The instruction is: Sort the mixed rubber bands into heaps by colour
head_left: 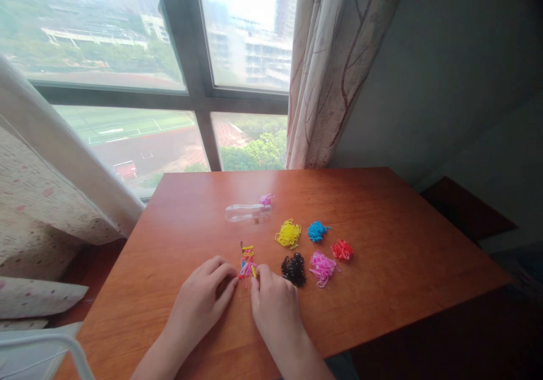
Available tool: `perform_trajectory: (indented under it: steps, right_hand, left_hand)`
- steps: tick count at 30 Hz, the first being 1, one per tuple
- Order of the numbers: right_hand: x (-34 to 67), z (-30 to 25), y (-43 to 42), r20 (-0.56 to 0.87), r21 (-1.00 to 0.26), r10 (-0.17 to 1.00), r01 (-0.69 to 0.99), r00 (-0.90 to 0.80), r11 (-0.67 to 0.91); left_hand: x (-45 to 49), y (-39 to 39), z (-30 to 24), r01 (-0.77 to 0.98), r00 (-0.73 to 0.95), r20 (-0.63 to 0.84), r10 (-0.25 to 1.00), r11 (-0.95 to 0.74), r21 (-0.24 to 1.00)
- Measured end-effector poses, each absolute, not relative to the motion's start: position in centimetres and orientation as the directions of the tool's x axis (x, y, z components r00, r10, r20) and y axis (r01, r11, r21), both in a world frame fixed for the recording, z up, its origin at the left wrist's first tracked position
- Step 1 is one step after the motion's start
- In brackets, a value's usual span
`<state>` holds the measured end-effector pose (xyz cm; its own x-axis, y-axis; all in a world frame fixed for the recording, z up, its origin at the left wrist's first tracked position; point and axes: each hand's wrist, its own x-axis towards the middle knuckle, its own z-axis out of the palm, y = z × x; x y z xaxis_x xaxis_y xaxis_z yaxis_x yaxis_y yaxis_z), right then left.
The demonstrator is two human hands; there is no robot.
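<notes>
A small mixed pile of rubber bands in several colours lies on the table between my two hands. My left hand rests at the pile's left side, thumb and fingertips drawn together next to a red band; whatever they hold is hidden. On the right side, my right hand pinches a yellow rubber band between thumb and fingers. Just right of that hand sits a heap of black rubber bands. Beyond it are sorted heaps of yellow bands, blue bands, pink bands and red bands.
A clear plastic bottle lies on its side behind the heaps, with a pink piece at its right end. The wooden table reaches the window. Curtains hang on both sides. A white curved bar stands at lower left.
</notes>
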<state>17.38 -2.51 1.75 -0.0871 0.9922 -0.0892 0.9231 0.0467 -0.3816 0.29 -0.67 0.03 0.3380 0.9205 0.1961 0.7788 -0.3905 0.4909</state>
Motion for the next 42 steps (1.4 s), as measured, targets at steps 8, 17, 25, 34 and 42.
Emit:
perform_trajectory:
  steps: [8,17,25,34,42]
  right_hand:
    - [17.3,1.5,-2.6,-0.06,-0.365,0.996,0.93,-0.073,0.046]
    - [19.4,2.7,-2.2,0.068,-0.413,0.997,0.909,-0.035,0.059]
    - [24.8,4.2,2.4,0.118,-0.311,0.989,0.949,0.094,-0.053]
    - [25.6,3.4,4.9,0.06,-0.181,0.996,0.982,0.062,-0.05]
    - [25.3,3.2,4.8,0.054,-0.175,0.998,0.984,0.039,-0.029]
  left_hand:
    - [0.2,-0.8,0.3,0.76,0.338,0.193,0.921,-0.388,0.522]
    - [0.1,-0.6,0.3,0.734,0.352,0.21,0.912,-0.409,0.542]
    - [-0.1,-0.6,0.1,0.743,0.352,0.212,0.912,-0.41,0.529]
    - [0.2,-0.7,0.4,0.744,0.337,0.222,0.915,-0.403,0.533]
    - [0.1,-0.7,0.2,0.746,0.336,0.206,0.919,-0.393,0.538]
